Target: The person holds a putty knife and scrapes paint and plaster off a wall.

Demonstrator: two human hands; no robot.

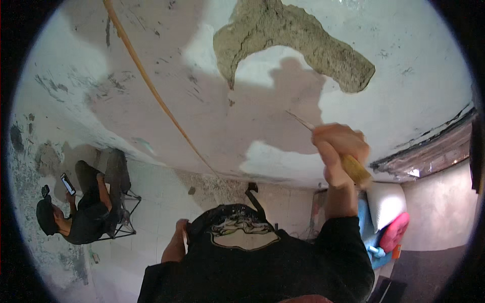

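Observation:
My right hand is raised before a white wall, closed around a hand tool. The tool has a thick yellow handle below my fist and a thin metal blade pointing up and left. The blade looks narrow from here, so its full shape cannot be told. Its tip appears against my shadow on the wall; contact is unclear. Above it, a curved patch of bare, rough grey-brown plaster breaks the white paint. My left hand hangs low by my waist, its fingers mostly hidden.
A thin brown pole slants across the wall to its foot. At left, a person sits on a folding stool with a phone. Rubble lies along the floor. At right are a white pillow and red cushion.

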